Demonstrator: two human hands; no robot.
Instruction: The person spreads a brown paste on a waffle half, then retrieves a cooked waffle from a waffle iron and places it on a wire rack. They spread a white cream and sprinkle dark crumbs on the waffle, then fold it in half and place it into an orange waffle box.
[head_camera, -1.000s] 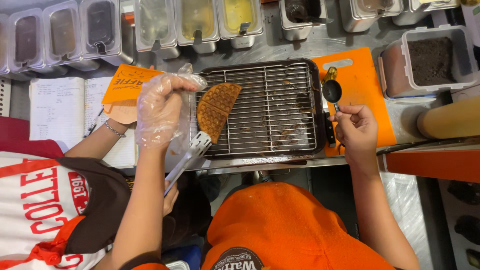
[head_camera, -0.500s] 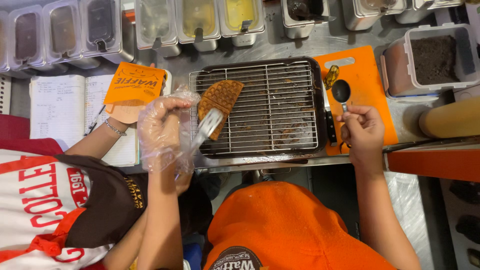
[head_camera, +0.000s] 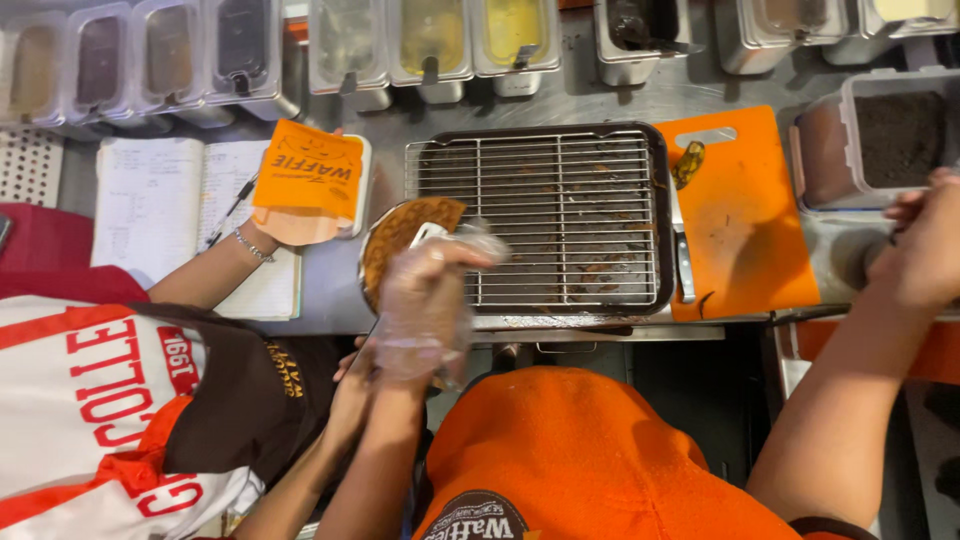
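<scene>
- The left hand (head_camera: 425, 305), in a clear plastic glove, is clenched around metal tongs (head_camera: 428, 237) whose tips clamp the folded brown waffle (head_camera: 400, 235).
- The waffle hangs at the 9 o'clock edge of the wire rack (head_camera: 545, 215), partly over the rack's rim and partly over the steel tabletop (head_camera: 330, 290).
- The right hand (head_camera: 925, 250) is at 3 o'clock, curled by the frame edge just below a clear tub of dark crumbs (head_camera: 895, 135); what it grips cannot be told.
- An orange cutting board (head_camera: 745, 220) lies touching the rack's 3 o'clock side, with a smear of sauce near its top.
- At 10 o'clock from the waffle, another person's hand (head_camera: 290, 225) holds an orange paper sleeve (head_camera: 305, 175) open over an open notebook (head_camera: 160, 205).
- A row of steel and clear topping bins (head_camera: 430, 40) runs along 12 o'clock.
</scene>
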